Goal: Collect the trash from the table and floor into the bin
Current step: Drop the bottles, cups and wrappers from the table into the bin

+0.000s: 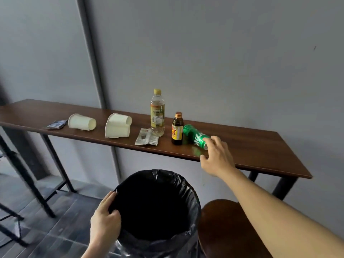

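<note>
A green can [193, 135] lies on its side on the narrow brown table [260, 146]. My right hand [216, 155] hovers just right of it, fingers spread, fingertips at the can's end. To the can's left stand a small brown bottle [177, 129] and a tall clear bottle [157, 113]. A flat wrapper [147, 139], two tipped paper cups [117, 125] [81, 121] and a dark wrapper [56, 124] lie further left. My left hand [105, 218] grips the rim of the bin [189, 183], which is lined with a black bag, below the table's front edge.
A round brown stool seat [227, 226] stands right of the bin, under my right forearm. Black metal frame legs [22, 175] stand at the left on the dark floor. A grey wall runs behind the table.
</note>
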A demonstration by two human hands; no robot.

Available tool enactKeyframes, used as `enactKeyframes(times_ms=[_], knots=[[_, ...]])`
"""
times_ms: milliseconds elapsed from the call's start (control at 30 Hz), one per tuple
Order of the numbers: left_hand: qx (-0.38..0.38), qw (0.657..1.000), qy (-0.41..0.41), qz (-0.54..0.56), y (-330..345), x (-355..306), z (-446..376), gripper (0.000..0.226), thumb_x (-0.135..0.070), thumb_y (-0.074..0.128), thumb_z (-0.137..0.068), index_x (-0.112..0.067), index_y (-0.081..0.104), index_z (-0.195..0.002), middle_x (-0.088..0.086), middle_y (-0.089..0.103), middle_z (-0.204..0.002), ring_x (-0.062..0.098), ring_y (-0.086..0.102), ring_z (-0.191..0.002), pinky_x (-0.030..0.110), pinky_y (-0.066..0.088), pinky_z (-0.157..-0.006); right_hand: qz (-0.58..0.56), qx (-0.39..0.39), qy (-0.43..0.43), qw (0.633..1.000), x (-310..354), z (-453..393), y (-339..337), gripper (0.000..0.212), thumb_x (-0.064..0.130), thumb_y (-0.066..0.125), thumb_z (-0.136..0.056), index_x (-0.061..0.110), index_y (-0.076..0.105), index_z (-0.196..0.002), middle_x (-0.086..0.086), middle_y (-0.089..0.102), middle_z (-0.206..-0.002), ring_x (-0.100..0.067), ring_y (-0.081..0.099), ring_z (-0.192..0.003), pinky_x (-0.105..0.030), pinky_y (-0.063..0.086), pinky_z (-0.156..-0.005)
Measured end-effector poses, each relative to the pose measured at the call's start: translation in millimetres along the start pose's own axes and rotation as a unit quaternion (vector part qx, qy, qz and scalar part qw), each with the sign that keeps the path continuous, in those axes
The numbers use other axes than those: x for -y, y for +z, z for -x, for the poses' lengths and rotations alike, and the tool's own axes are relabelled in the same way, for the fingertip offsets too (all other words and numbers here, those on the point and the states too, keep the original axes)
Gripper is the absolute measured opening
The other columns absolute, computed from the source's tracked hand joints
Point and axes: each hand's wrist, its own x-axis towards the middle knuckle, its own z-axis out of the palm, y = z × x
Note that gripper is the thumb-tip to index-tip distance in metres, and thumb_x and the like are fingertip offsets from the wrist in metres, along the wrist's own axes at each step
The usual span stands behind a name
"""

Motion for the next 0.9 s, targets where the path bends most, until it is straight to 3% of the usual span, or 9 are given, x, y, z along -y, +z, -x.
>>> enactKeyframes(times_ms=[133, 233, 333, 467, 600, 767, 833, 900], knots=[[0.029, 0.999, 0.007, -0.011, 17.9, -8.3, -4.9, 0.065, 0.007, 0.045, -0.081, -0.03, 0.067, -0.13, -0.015, 0.062, -0.136, 0.017, 0.06, -0.111, 0.026, 0.049, -0.084, 0.027, 0.019, -0.004, 0.999, -1.8, -31.6, 2.7, 0.061, 0.031, 0.054, -0.091, 0.028, 0.031, -0.147, -0.009, 0.029, -0.151, -0.035, 0.037, -0.131, -0.046, 0.043, -0.099], [0.025, 0.999, 0.014, -0.015, 35.4, -18.5, -5.4, 0.065, 0.008, 0.046, -0.081, -0.029, 0.067, -0.13, -0.013, 0.062, -0.137, 0.012, 0.057, -0.111, 0.021, 0.044, -0.085, 0.037, 0.024, -0.017, 0.999, 0.1, -51.2, 11.6, 0.062, 0.031, 0.054, -0.093, 0.03, 0.027, -0.149, -0.01, 0.026, -0.15, -0.034, 0.034, -0.133, -0.047, 0.042, -0.099], [0.017, 0.999, 0.008, -0.026, 54.2, -30.9, -7.0, 0.065, 0.008, 0.046, -0.082, -0.027, 0.065, -0.133, -0.012, 0.061, -0.137, 0.006, 0.059, -0.1, 0.008, 0.04, -0.072, 0.019, 0.033, -0.018, 0.999, -2.8, -67.9, 24.7, 0.061, 0.027, 0.056, -0.093, 0.032, 0.027, -0.147, -0.011, 0.027, -0.146, -0.034, 0.036, -0.131, -0.049, 0.045, -0.096], [-0.011, 1.0, -0.002, -0.023, 75.7, -36.8, -7.6, 0.067, 0.007, 0.045, -0.08, -0.03, 0.066, -0.132, -0.011, 0.066, -0.131, 0.014, 0.061, -0.105, 0.019, 0.046, -0.083, -0.001, 0.011, -0.017, 1.0, -18.0, -77.0, 37.2, 0.062, 0.016, 0.057, -0.089, 0.034, 0.032, -0.143, -0.01, 0.038, -0.134, -0.035, 0.045, -0.113, -0.044, 0.048, -0.082], [-0.02, 1.0, -0.015, -0.009, 87.9, -36.1, -8.1, 0.07, 0.006, 0.044, -0.076, -0.032, 0.067, -0.13, -0.007, 0.07, -0.123, 0.022, 0.07, -0.097, 0.032, 0.057, -0.077, -0.045, -0.057, -0.04, 0.997, -25.1, -54.6, 40.8, 0.061, 0.016, 0.062, -0.079, 0.027, 0.043, -0.136, -0.009, 0.044, -0.121, -0.032, 0.046, -0.101, -0.04, 0.053, -0.071], [-0.024, 1.0, -0.009, -0.017, 95.1, -33.0, -7.7, 0.067, 0.007, 0.045, -0.078, -0.028, 0.068, -0.13, -0.008, 0.069, -0.123, 0.018, 0.066, -0.101, 0.024, 0.053, -0.084, -0.126, -0.121, -0.145, 0.974, -12.4, 19.0, 50.1, 0.056, 0.015, 0.062, -0.072, 0.018, 0.052, -0.127, -0.008, 0.047, -0.12, -0.026, 0.047, -0.097, -0.038, 0.053, -0.072], [-0.018, 0.999, -0.009, -0.026, 94.4, -33.3, -8.3, 0.066, 0.009, 0.045, -0.078, -0.025, 0.068, -0.13, -0.009, 0.067, -0.123, 0.015, 0.063, -0.104, 0.017, 0.049, -0.084, -0.14, -0.09, -0.162, 0.973, -4.3, 45.4, 56.2, 0.055, 0.019, 0.061, -0.073, 0.019, 0.051, -0.128, -0.006, 0.047, -0.122, -0.024, 0.049, -0.1, -0.035, 0.054, -0.075], [-0.012, 0.999, -0.008, -0.033, 92.9, -30.8, -11.1, 0.067, 0.008, 0.046, -0.077, -0.025, 0.068, -0.131, -0.005, 0.069, -0.126, 0.016, 0.063, -0.104, 0.019, 0.05, -0.085, -0.129, -0.047, -0.159, 0.978, 3.2, 62.4, 66.5, 0.056, 0.023, 0.06, -0.075, 0.022, 0.048, -0.129, -0.004, 0.046, -0.123, -0.022, 0.049, -0.101, -0.037, 0.054, -0.077]])
